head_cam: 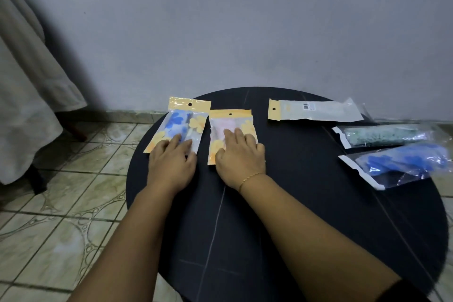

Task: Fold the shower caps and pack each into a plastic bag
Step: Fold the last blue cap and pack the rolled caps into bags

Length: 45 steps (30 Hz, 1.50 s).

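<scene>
While both hands lie flat with straight fingers, grasping nothing, the blue-flowered packed bag at centre left is pressed by the left hand, and the pink packed bag just beside it by the right hand. Three more bags are seen at the right edge of the round black table.

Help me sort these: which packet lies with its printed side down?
The long packet at the table's far edge: only its pale back and barcode label show. The other four show their contents.
</scene>
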Available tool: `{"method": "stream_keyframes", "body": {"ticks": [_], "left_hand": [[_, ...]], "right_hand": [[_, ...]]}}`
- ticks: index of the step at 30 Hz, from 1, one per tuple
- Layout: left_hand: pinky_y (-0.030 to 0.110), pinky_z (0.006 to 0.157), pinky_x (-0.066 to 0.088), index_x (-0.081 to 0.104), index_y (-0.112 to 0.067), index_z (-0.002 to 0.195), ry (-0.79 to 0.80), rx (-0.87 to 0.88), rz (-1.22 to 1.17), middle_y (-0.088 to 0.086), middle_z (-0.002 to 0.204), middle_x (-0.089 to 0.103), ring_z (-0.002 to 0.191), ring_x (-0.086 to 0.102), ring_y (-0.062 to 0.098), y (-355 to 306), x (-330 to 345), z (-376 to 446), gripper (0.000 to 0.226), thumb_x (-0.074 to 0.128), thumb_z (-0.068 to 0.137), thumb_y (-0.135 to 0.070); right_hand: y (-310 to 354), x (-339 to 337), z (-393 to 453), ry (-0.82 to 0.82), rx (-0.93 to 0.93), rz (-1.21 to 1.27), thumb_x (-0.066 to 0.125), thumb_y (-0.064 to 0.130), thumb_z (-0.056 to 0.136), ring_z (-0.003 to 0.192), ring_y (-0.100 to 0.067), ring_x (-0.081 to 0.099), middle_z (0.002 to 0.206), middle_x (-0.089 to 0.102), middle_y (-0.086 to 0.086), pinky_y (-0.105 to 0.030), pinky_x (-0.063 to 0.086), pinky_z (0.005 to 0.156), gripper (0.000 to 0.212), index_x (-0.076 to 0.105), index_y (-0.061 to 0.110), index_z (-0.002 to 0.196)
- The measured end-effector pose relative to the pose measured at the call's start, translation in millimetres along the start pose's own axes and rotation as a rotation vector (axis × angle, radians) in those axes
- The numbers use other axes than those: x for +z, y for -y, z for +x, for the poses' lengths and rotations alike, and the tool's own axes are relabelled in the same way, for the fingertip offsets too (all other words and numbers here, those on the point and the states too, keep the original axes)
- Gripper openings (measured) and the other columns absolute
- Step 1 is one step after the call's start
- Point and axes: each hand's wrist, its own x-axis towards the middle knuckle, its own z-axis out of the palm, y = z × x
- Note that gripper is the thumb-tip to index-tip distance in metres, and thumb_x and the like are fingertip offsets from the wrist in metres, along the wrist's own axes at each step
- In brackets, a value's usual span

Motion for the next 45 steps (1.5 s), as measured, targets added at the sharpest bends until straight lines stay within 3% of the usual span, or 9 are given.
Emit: {"method": "stream_keyframes", "body": {"ticks": [8,15,19,25,30,33,36,42,45], "left_hand": [[0.035,0.115,0.010,0.041,-0.023,0.141,-0.088,0.007,-0.163,-0.001,0.156,0.021,0.142,0.011,0.021,-7.7,-3.5,21.6,0.044,0.035,0.098,-0.028],[0.044,0.116,-0.002,0.040,-0.030,0.140,-0.120,0.156,-0.097,-0.004,0.158,0.013,0.145,0.001,0.019,-52.5,0.3,22.7,0.044,0.035,0.096,-0.029],[0.046,0.113,-0.009,0.041,-0.033,0.138,-0.078,0.193,-0.055,-0.004,0.158,0.012,0.144,-0.002,0.018,-70.4,12.3,18.4,0.043,0.035,0.096,-0.034],[0.047,0.113,-0.012,0.036,-0.033,0.141,-0.002,0.224,-0.020,-0.006,0.157,0.016,0.144,0.000,0.016,-79.1,18.6,10.8,0.045,0.033,0.096,-0.036],[0.044,0.112,0.005,0.028,-0.033,0.144,-0.029,0.204,0.005,-0.006,0.157,0.012,0.141,0.007,0.016,-81.2,18.7,3.5,0.051,0.036,0.094,-0.040],[0.043,0.108,0.010,0.027,-0.035,0.144,-0.029,0.219,0.026,-0.006,0.158,0.010,0.141,0.008,0.016,-82.3,18.6,-5.6,0.051,0.035,0.094,-0.042],[0.045,0.110,0.008,0.022,-0.035,0.146,0.025,0.225,0.053,-0.006,0.158,0.007,0.142,0.006,0.015,-77.7,20.0,-13.4,0.052,0.033,0.095,-0.042],[0.044,0.111,0.008,0.017,-0.036,0.148,0.055,0.243,0.059,-0.009,0.159,0.001,0.144,0.002,0.014,-71.0,18.8,-17.9,0.055,0.032,0.096,-0.046],[0.044,0.110,0.008,0.018,-0.035,0.147,0.058,0.242,0.058,-0.008,0.159,0.001,0.144,0.002,0.015,-69.2,18.7,-18.9,0.055,0.032,0.096,-0.047]], "right_hand": [[11.4,10.8,45.8,-0.060,-0.071,-0.014,0.027,0.050,0.096,0.131,-0.025,0.027,0.152,0.023,-0.004,-0.042,0.024,0.100,0.051,0.031,0.025,0.141],[-52.9,-17.6,55.7,-0.217,0.061,-0.222,0.042,0.013,0.088,0.139,-0.029,0.013,0.156,0.011,-0.011,-0.044,0.019,0.104,0.045,0.037,0.017,0.133],[-95.7,-32.7,63.8,-0.109,0.222,-0.408,0.032,0.011,0.092,0.143,-0.038,-0.004,0.155,0.001,-0.022,-0.052,0.004,0.113,0.055,0.017,0.012,0.145],[-103.4,-35.6,61.5,0.086,0.274,-0.410,0.031,0.015,0.089,0.133,-0.035,0.029,0.144,0.035,-0.019,-0.055,0.001,0.112,0.051,0.028,0.013,0.140],[-80.6,-33.8,38.3,-0.129,0.000,-0.194,0.041,0.016,0.087,0.114,-0.026,0.047,0.124,0.056,-0.006,-0.040,0.029,0.097,0.049,0.036,0.018,0.136],[-77.0,-41.7,32.7,-0.189,0.029,-0.276,0.040,0.019,0.088,0.137,-0.032,0.026,0.147,0.034,-0.014,-0.047,0.015,0.110,0.054,0.031,0.018,0.141],[-86.2,-48.1,28.0,0.091,0.239,-0.378,0.038,0.022,0.089,0.141,-0.042,0.009,0.154,0.008,-0.025,-0.057,-0.003,0.111,0.056,0.024,0.014,0.143],[-68.0,-50.0,18.9,0.088,0.190,-0.118,0.039,0.020,0.087,0.094,-0.026,0.056,0.098,0.061,-0.004,-0.050,0.014,0.110,0.042,0.039,0.016,0.128],[-62.0,-49.8,16.4,-0.082,0.109,-0.216,0.039,0.020,0.087,0.111,-0.027,0.048,0.115,0.059,-0.008,-0.047,0.019,0.106,0.036,0.047,0.016,0.123]]}}
